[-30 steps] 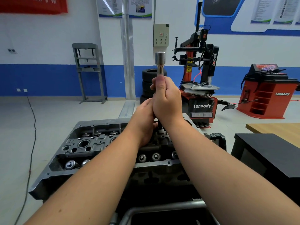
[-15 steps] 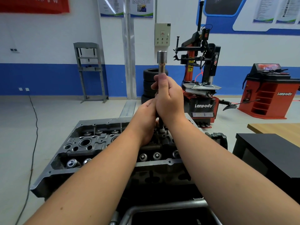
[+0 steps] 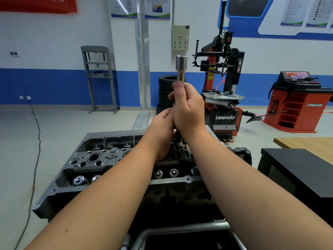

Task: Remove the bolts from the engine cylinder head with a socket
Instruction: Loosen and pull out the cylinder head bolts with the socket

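Observation:
A long chrome socket tool (image 3: 181, 69) stands upright over the grey engine cylinder head (image 3: 93, 159). My right hand (image 3: 188, 110) grips its shaft high up, thumb laid along the metal. Just below and to the left, my left hand (image 3: 162, 130) wraps round the same shaft. The tool's lower end goes down into the head's right-centre part, behind my hands, so the bolt there is hidden. Valve springs and open bores show on the head's left half.
A metal stand frame (image 3: 180, 230) sits below the head at the near edge. A black cabinet (image 3: 297, 170) and wooden tabletop (image 3: 306, 141) are on the right. Farther back stand a red tyre changer (image 3: 223, 98), stacked tyres (image 3: 164, 91), a red balancer (image 3: 297, 105) and a grey press frame (image 3: 99, 78).
Both hands and the tool have hardly moved; the view has shifted slightly.

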### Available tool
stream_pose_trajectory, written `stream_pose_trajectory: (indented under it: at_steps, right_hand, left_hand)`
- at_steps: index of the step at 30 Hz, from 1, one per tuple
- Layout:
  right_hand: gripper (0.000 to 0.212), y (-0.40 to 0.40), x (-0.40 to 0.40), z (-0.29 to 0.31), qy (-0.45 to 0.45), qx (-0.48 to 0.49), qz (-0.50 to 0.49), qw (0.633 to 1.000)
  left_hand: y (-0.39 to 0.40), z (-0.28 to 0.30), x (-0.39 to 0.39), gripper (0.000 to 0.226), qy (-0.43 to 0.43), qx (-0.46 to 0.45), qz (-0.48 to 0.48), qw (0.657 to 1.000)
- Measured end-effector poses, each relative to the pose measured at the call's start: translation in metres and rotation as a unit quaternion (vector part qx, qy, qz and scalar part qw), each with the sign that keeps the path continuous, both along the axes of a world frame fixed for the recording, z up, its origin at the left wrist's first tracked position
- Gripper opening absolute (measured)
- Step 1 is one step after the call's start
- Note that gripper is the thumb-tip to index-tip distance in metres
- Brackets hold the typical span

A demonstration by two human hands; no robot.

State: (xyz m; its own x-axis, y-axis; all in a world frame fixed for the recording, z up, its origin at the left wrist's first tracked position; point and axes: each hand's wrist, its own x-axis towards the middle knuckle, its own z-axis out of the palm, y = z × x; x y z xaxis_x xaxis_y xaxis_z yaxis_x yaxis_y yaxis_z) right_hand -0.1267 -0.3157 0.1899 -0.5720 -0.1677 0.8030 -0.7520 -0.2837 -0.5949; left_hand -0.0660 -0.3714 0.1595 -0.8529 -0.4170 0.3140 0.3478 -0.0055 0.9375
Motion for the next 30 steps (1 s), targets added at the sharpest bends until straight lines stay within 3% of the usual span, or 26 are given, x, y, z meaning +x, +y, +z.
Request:
stream_pose_trajectory:
  at_steps: [2, 5, 11, 18, 24, 30]
  right_hand:
    - [0.019, 0.0021, 0.0008, 0.0007, 0.011, -0.008, -0.014, 1.0]
    - [0.022, 0.0025, -0.0018, -0.0002, 0.036, -0.013, -0.063, 0.997]
    - [0.039, -0.0014, -0.0017, -0.0013, 0.032, 0.006, -0.06, 0.998]
    - [0.021, 0.0021, -0.0005, 0.0008, 0.011, -0.015, -0.023, 1.0]
    - [0.034, -0.0015, -0.0014, -0.0001, 0.008, 0.017, -0.018, 1.0]
    - [0.021, 0.0034, 0.0007, 0.0033, 0.009, -0.017, -0.014, 1.0]
  left_hand:
    - [-0.0006, -0.001, -0.0012, 0.021, 0.005, 0.007, 0.007, 1.0]
    - [-0.0015, -0.0016, -0.0023, 0.018, 0.005, 0.019, 0.011, 1.0]
    - [-0.0003, -0.0012, -0.003, 0.047, -0.006, 0.008, -0.009, 1.0]
    - [-0.0021, -0.0027, -0.0024, 0.018, 0.011, 0.023, 0.008, 1.0]
    - [-0.0001, 0.0012, -0.0006, 0.043, -0.002, 0.021, -0.016, 1.0]
    - [0.0, -0.0011, -0.0014, 0.015, 0.006, 0.022, 0.007, 1.0]
